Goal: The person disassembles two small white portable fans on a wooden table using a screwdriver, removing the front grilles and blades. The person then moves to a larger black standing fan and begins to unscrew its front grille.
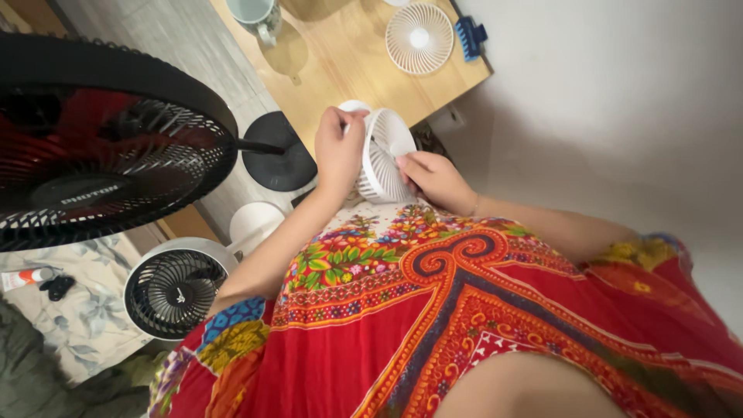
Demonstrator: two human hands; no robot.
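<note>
- The left hand (337, 151) grips the small white fan (383, 155) at its upper rim, fingers curled over the edge near the frame's centre.
- The right hand (435, 178) holds the same fan from the 4 o'clock side, fingertips pressed to the ribbed grille.
- The fan is held tilted on edge in the air, just above the person's lap and the red patterned dress (464, 310), at the near edge of the wooden tabletop (348, 54).
- On the tabletop, at 12 o'clock from the hands, a round white fan grille (419, 37) lies flat; a blue brush (469, 35) sits just beside it at its 3 o'clock.
- A pale green mug (257, 14) stands at the tabletop's far left, about 11 o'clock from the hands.
- A large black fan (101, 139) with red blades fills the 9 o'clock side; its round black base (279, 151) rests on the floor just beside the left hand.
- A white fan with a black grille (174, 290) stands at 7 o'clock, near the left forearm.
</note>
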